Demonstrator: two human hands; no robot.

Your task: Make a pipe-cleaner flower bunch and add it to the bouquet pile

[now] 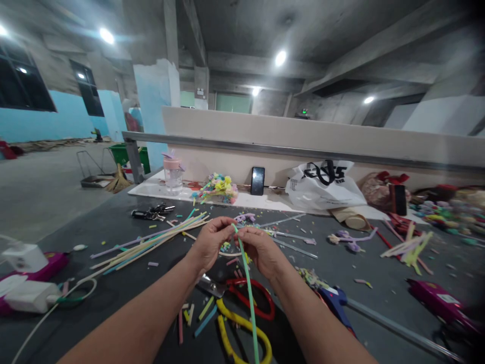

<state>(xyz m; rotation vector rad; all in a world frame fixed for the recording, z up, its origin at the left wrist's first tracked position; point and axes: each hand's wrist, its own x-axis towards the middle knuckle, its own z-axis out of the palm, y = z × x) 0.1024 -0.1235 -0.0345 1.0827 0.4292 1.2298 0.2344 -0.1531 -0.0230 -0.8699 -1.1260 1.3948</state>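
My left hand [211, 243] and my right hand [261, 250] meet above the dark table [113, 222], both pinching the top end of a long green pipe-cleaner stick [248, 288] that hangs down toward me. Fingers of both hands are closed on it. Under my hands lie red-handled scissors [248, 298] and a yellow-handled pair [242, 331]. A bundle of long pastel sticks [151, 241] lies to the left of my left hand.
Cut stick pieces litter the table. A blue glue gun [335, 302] lies at my right forearm, a purple one [441, 302] farther right. White chargers [26, 290] sit at left. At the back stand a cup [173, 174], a phone [257, 180] and a white plastic bag [324, 185].
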